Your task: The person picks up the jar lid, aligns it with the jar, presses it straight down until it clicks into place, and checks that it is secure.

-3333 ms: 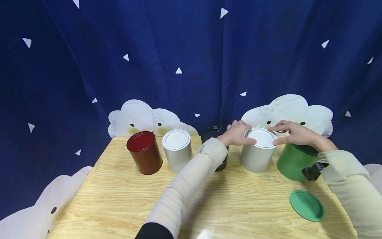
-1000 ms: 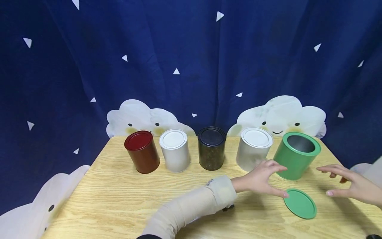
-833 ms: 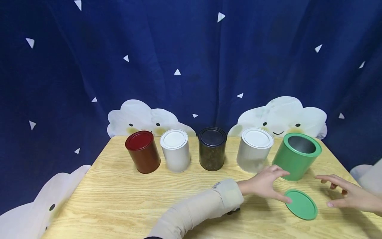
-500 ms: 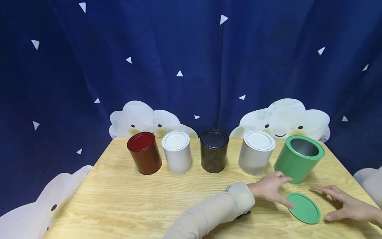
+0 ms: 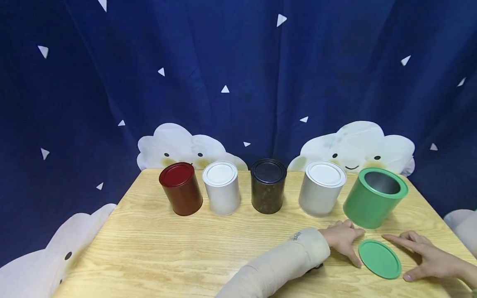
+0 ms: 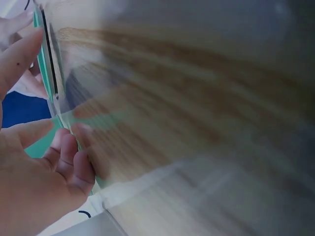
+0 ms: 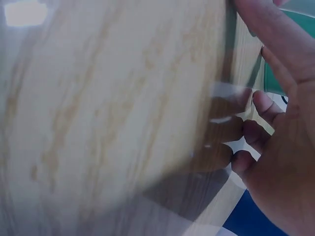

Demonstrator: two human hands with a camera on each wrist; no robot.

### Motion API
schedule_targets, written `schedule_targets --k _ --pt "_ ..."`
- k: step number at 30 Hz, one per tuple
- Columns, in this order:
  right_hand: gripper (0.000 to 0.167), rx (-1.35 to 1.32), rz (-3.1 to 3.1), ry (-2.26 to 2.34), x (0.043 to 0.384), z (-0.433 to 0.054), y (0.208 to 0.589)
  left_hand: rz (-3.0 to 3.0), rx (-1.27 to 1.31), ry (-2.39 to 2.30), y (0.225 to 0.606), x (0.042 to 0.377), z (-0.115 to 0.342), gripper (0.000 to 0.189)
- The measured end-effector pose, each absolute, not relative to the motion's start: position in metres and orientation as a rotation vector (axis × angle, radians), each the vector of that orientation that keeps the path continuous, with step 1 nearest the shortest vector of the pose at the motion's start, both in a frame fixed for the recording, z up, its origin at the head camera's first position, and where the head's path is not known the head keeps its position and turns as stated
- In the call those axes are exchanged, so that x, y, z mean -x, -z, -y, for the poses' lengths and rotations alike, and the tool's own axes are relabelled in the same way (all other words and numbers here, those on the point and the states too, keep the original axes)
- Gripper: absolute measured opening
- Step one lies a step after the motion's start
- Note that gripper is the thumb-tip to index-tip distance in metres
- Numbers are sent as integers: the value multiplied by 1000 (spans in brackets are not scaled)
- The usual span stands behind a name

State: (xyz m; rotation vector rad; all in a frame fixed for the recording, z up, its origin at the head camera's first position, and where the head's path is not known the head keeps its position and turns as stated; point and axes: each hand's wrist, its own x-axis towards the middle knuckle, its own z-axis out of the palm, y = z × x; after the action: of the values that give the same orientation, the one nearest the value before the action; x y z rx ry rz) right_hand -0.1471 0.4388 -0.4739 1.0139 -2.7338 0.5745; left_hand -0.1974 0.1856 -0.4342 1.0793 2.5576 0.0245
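A round green lid (image 5: 380, 259) lies flat on the wooden table at the front right. My left hand (image 5: 343, 241) is low at its left side, thumb and index finger spread near the rim. On the opposite side my right hand (image 5: 428, 257) hovers close to the tabletop, its thumb and index finger stretched apart around the lid's right edge. Seen from the left wrist, the lid (image 6: 44, 59) stands edge-on beyond the left thumb. Just behind the hands is an uncovered green can (image 5: 369, 207), its dark grey inside showing.
Along the table's back edge stand a dark red can (image 5: 182, 192), a white can (image 5: 223, 194), a black can (image 5: 267, 192) and a second white can (image 5: 319, 194), all lidded. A blue curtain (image 5: 238, 62) with clouds hangs behind them.
Earlier both hands were on the right-hand white can's lid. They have since come forward and down to either side of the green lid, drawing closer to its rim.
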Motion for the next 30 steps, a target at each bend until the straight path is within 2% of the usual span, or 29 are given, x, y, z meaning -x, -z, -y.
schedule_targets --k 7,19,30 --pt "93 -1079 2654 -579 150 -436 476 -2582 -1045 104 437 194 -192 83" --pt "89 -1138 2600 -612 152 -426 477 -2655 -1028 199 441 185 -198 67" --pt "85 -1152 2610 -720 152 -424 476 -2666 -1039 250 439 185 -198 69"
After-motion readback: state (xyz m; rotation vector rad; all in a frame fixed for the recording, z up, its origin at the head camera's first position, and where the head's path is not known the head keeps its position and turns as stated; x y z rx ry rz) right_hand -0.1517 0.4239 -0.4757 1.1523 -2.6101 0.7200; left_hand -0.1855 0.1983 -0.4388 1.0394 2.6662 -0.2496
